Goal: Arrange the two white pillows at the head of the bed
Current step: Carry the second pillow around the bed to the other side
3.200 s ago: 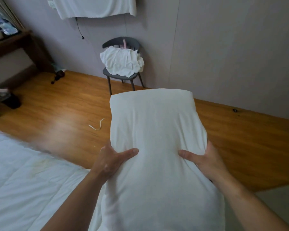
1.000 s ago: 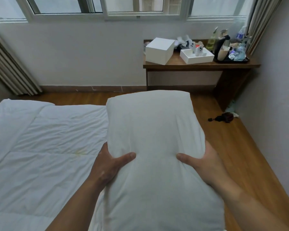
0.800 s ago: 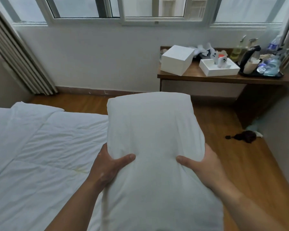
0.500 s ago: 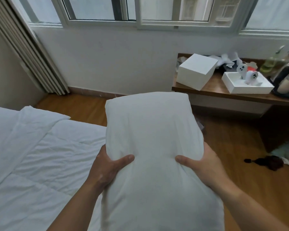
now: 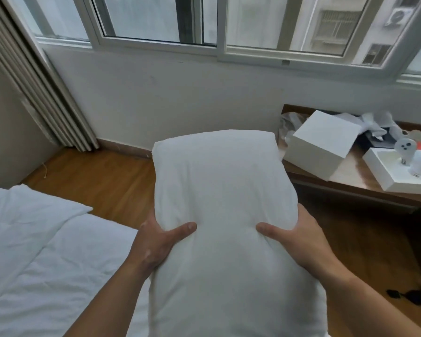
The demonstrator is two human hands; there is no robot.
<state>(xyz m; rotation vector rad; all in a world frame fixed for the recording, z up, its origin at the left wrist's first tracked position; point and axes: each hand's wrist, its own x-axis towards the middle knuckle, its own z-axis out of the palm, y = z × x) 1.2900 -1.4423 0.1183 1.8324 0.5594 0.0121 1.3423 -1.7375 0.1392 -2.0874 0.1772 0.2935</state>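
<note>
One white pillow (image 5: 224, 205) is held lengthwise in front of me, above the bed's right edge. My left hand (image 5: 156, 242) grips its left side with the thumb pressed into the top. My right hand (image 5: 299, 239) grips the right side the same way. The bed (image 5: 34, 263), covered with a white duvet, lies at the lower left. A folded corner of the duvet points toward the floor. A second pillow is not in view.
A wooden side table (image 5: 355, 181) at the right carries a white box (image 5: 323, 144), a white tray (image 5: 399, 171) and crumpled paper. Ahead are a white wall and a window (image 5: 229, 25). A curtain (image 5: 34, 88) hangs at the left. A dark object (image 5: 413, 296) lies on the wooden floor.
The view has swung left, from the chair and wall round to the window, and moved nearer the window wall. Both hands keep the same grip on the pillow.
</note>
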